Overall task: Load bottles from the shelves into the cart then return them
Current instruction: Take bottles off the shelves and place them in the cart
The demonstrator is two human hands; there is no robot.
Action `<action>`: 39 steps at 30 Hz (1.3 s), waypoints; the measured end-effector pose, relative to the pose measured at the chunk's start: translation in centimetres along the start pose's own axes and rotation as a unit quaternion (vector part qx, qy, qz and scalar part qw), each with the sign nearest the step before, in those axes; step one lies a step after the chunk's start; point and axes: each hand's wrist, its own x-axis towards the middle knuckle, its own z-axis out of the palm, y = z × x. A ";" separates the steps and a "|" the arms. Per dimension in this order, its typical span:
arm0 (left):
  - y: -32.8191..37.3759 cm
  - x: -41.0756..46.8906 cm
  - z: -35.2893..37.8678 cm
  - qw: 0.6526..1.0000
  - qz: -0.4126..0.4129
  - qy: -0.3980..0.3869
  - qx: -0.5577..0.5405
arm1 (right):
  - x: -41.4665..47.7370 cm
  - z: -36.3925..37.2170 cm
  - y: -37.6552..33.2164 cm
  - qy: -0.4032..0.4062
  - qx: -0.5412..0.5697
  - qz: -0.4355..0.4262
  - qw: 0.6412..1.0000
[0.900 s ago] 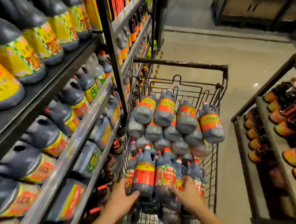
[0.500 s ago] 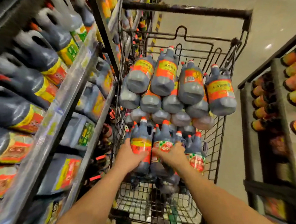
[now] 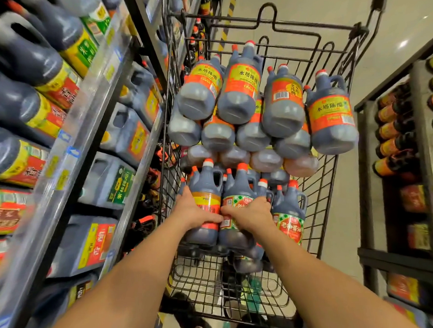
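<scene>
Above both grips, moulded handles (image 3: 219, 176) seem surer than slick labels where left hand (image 3: 196, 211) and right hand (image 3: 252, 215) clasp full, likely heavy dark plastic jugs (image 3: 206, 183).

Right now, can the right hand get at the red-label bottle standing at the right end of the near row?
Probably yes, once freed: the right hand grips the green-checked bottle beside the red-label bottle, whose cap and handle stand uncovered. The left hand holds the orange-label bottle farther left, clear of it.

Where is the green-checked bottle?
The green-checked bottle is in the cart's near row, head view, in the right hand, between an orange-label bottle and a red-label bottle.
</scene>
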 end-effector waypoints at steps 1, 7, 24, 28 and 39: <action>0.1 0.0 0.1 1.000 -0.004 0.001 0.007 | -0.1 -0.1 -0.1 -0.004 0.021 0.002 1.000; -0.1 0.1 0.5 0.999 -0.025 0.010 0.035 | -0.4 -1.0 0.8 -0.005 0.100 -0.018 0.995; -1.6 -8.1 -1.9 0.973 0.122 0.130 -0.148 | -6.8 -6.3 1.4 0.043 0.121 -0.247 0.960; -1.8 -11.9 -4.6 0.948 0.189 0.177 -0.186 | -9.9 -7.1 -0.1 0.063 0.133 -0.315 0.938; -2.5 -24.7 -13.2 0.825 0.354 0.324 -0.298 | -22.3 -6.9 -6.5 0.063 0.174 -0.507 0.842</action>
